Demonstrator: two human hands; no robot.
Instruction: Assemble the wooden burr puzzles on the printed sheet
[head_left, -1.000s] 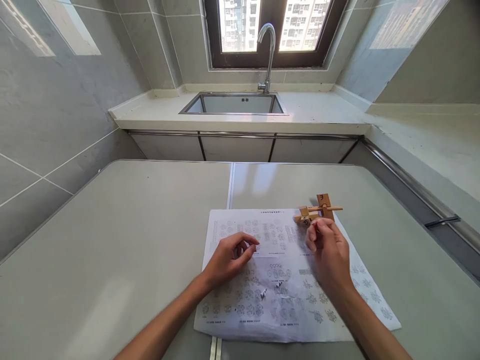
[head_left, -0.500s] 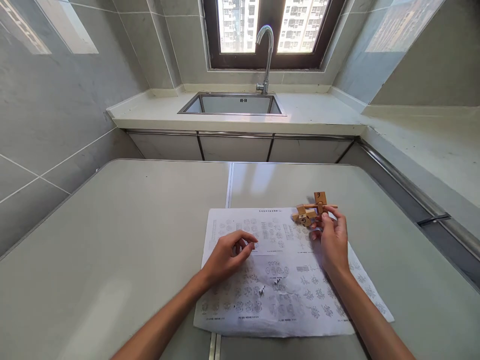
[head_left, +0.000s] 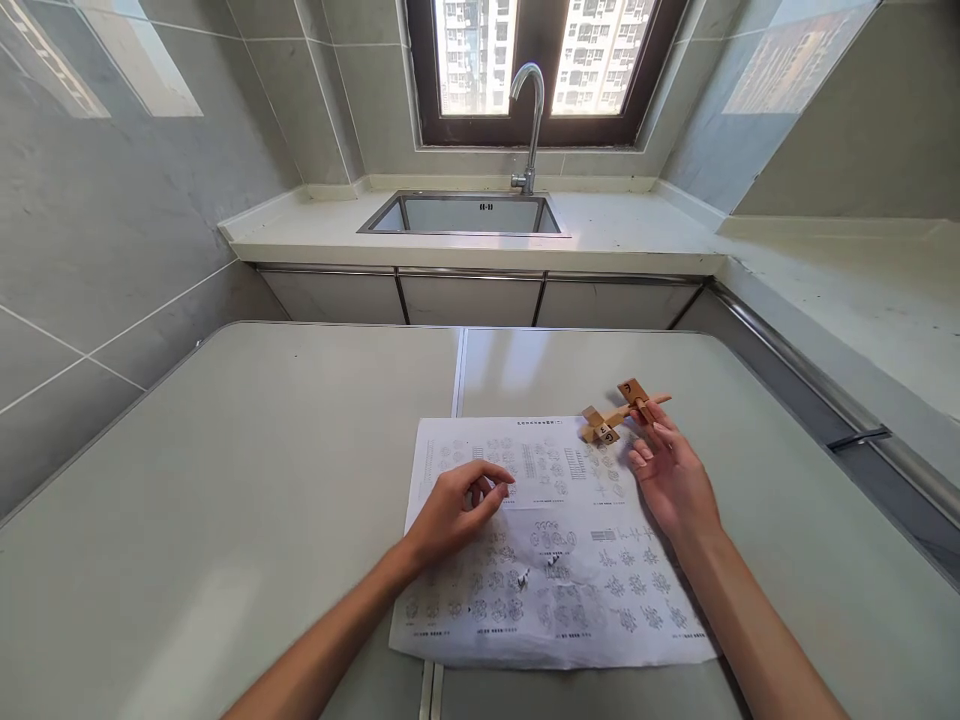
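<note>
My left hand (head_left: 459, 510) rests on the printed paper sheet (head_left: 574, 640), fingers loosely curled and thumb slightly apart from the index finger; nothing shows in it. At the sheet's upper right corner, my right hand (head_left: 679, 485) is turned partly palm up. Its fingertips grip a cluster of wooden puzzle pieces (head_left: 634, 393) made of notched sticks, some with dark marks. One marked block of the cluster tilts up, and a thin stick points to the right. The lower left pieces (head_left: 600, 426) sit at the paper's edge. The exact finger contact is partly hidden.
Two tiny dark-and-white bits (head_left: 523, 578) lie on the sheet. The pale table (head_left: 225, 480) has a seam down its middle. Beyond it stand a counter (head_left: 630, 225), a sink (head_left: 480, 215) and a faucet (head_left: 534, 120) below a window. A metal rail (head_left: 795, 375) runs along the right.
My right hand has rolled palm upward, tilting the wooden pieces and shifting them slightly up and left. My left hand stays in place.
</note>
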